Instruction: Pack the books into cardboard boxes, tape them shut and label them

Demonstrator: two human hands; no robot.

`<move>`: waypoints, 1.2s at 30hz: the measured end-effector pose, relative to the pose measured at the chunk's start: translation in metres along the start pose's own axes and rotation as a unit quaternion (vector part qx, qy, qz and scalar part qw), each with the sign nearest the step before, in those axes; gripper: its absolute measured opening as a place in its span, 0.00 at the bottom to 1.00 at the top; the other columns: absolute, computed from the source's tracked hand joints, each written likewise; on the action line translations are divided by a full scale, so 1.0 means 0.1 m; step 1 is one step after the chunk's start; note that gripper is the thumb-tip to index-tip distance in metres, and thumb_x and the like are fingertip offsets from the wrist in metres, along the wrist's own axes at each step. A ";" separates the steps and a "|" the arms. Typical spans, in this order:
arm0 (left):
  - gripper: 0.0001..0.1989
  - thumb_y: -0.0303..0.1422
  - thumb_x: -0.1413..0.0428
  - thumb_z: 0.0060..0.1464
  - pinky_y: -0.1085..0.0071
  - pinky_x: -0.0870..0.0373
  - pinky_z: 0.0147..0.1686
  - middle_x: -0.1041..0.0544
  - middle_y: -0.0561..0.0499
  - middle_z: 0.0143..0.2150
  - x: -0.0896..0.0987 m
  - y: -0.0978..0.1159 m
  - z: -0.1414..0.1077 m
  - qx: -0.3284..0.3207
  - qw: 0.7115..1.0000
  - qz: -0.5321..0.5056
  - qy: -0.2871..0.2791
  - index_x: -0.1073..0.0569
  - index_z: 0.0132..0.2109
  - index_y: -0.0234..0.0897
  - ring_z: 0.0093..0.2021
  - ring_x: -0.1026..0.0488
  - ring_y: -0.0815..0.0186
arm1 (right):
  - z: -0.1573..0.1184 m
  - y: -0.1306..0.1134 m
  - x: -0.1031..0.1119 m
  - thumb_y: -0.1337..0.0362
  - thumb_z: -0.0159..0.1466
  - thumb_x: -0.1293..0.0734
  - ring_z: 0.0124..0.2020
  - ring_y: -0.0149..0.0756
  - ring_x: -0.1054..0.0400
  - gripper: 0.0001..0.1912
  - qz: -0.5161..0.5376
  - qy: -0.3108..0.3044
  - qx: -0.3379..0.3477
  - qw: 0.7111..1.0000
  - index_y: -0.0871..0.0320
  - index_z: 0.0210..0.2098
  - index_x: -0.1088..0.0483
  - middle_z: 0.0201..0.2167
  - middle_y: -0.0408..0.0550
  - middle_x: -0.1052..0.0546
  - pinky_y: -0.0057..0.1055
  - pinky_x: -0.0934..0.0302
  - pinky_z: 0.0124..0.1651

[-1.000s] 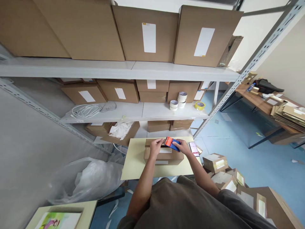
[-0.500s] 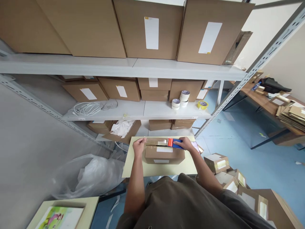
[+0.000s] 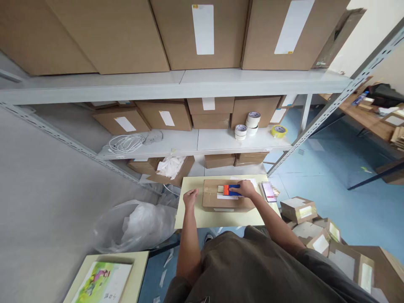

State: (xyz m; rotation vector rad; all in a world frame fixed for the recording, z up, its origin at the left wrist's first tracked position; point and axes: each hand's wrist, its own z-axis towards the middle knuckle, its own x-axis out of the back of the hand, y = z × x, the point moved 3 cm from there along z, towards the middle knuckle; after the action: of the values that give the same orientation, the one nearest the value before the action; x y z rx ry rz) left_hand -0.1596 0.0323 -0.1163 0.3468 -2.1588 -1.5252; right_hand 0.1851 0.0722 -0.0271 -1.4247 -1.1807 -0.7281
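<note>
A brown cardboard box (image 3: 210, 202) with white labels lies on the small cream table (image 3: 189, 219). My right hand (image 3: 245, 188) is wrapped round a blue and orange tape dispenser (image 3: 226, 190), held low over the top of the box. Left of the box, my left hand (image 3: 190, 198) is closed with the thumb side up, a small gap away from the cardboard. Whether tape is pinched in it, I cannot make out. A phone (image 3: 269, 192) lies at the table's right edge.
In front stands a grey shelf rack (image 3: 217, 88) with boxes, white tape rolls (image 3: 252, 120), a yellow tape roll (image 3: 279, 131) and a coiled white cable (image 3: 126, 144). Taped boxes (image 3: 298, 209) are piled on the floor at right. A clear plastic bag (image 3: 139, 225) bulges at left.
The tape dispenser has come down onto or just above the box. My left hand has moved clear of the box's left end, and the tape strip between my hands no longer shows. The view has shifted.
</note>
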 end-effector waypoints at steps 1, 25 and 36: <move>0.20 0.50 0.34 0.41 0.72 0.32 0.27 0.23 0.49 0.22 -0.03 -0.07 0.02 0.021 1.000 -0.016 0.002 0.19 0.27 0.34 0.27 0.27 0.65 | -0.02 -0.04 0.01 0.28 0.60 0.33 0.37 0.48 0.23 0.34 -0.023 -0.005 -0.002 1.000 0.55 0.26 0.22 0.31 0.56 0.17 0.33 0.43 0.37; 0.29 0.52 0.55 0.70 0.65 0.31 0.57 0.20 0.36 0.60 -0.53 -0.01 -0.17 -0.002 0.938 0.316 -0.142 0.24 0.59 0.34 0.62 0.24 0.52 | 0.01 -0.21 0.13 0.36 0.64 0.34 0.48 0.52 0.21 0.30 -0.064 -0.100 -0.020 0.993 0.57 0.42 0.18 0.45 0.60 0.16 0.35 0.37 0.43; 0.32 0.56 0.59 0.70 0.62 0.30 0.57 0.20 0.38 0.60 -0.89 -0.05 -0.48 -0.021 0.908 0.399 -0.129 0.26 0.62 0.39 0.62 0.24 0.51 | -0.27 0.87 0.50 0.36 0.64 0.32 0.37 0.43 0.25 0.29 -0.006 -0.087 0.004 0.996 0.56 0.35 0.20 0.37 0.54 0.17 0.31 0.47 0.33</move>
State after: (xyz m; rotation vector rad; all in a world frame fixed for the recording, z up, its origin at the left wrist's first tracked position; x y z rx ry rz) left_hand -0.0592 0.0322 -0.1284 -0.7186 -2.0421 -1.1558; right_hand 0.2870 0.0676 -0.0066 -1.4992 -1.3260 -0.6167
